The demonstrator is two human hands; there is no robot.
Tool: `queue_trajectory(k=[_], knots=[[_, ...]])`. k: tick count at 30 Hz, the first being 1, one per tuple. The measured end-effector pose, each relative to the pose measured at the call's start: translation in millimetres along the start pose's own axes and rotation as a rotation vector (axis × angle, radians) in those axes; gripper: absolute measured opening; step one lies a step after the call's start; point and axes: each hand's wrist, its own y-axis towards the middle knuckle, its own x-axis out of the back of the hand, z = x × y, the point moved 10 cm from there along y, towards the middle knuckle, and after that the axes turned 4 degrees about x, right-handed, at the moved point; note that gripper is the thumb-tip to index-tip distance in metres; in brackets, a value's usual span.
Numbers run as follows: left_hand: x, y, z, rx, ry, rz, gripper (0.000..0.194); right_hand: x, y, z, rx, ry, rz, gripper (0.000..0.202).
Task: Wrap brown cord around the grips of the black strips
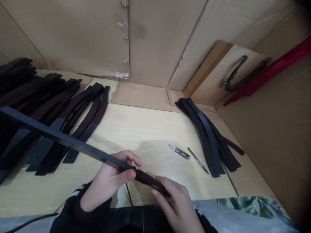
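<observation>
A long dark strip slants across the view, seen nearly edge-on, from the left edge down to the near middle. My left hand is closed around it, thumb on the near side and fingers behind. Further along, my right hand pinches the strip's near end between thumb and fingers. Beyond my right hand, small thread snips lie on the table, beside a thin metal tool with a pointed end. Neither tool is being touched.
Many similar dark strips are heaped on the table at left. A smaller pile of black strips lies at right. Cardboard walls enclose the back and right side. Red fabric hangs at right; green cloth lies below the table edge.
</observation>
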Motion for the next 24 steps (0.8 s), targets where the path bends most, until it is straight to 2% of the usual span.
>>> queue_trajectory(k=[4, 10, 15, 19, 22, 24], knots=[[-0.2, -1, -2, -0.013, -0.018, 0.010, 0.054, 5, -1, 9, 0.107, -0.018, -0.029, 0.034], [-0.6, -4, 9, 0.026, -0.081, 0.018, 0.049, 6, -1, 0, 0.058, -0.051, -0.054, 0.016], [3.4, -6, 22, 0.067, -0.116, -0.019, 0.045, 15, -3, -2, 0.058, -0.102, -0.149, 0.017], [4.5, -6, 17, 0.050, -0.048, -0.029, 0.042, 20, -8, -10, 0.015, -0.163, -0.220, 0.020], [1.3, -6, 12, 0.028, -0.012, 0.000, 0.047, 18, -7, -7, 0.028, -0.263, -0.196, 0.020], [2.9, -6, 13, 0.041, 0.008, -0.021, 0.050, 17, -4, 0, 0.067, -0.331, -0.166, 0.013]])
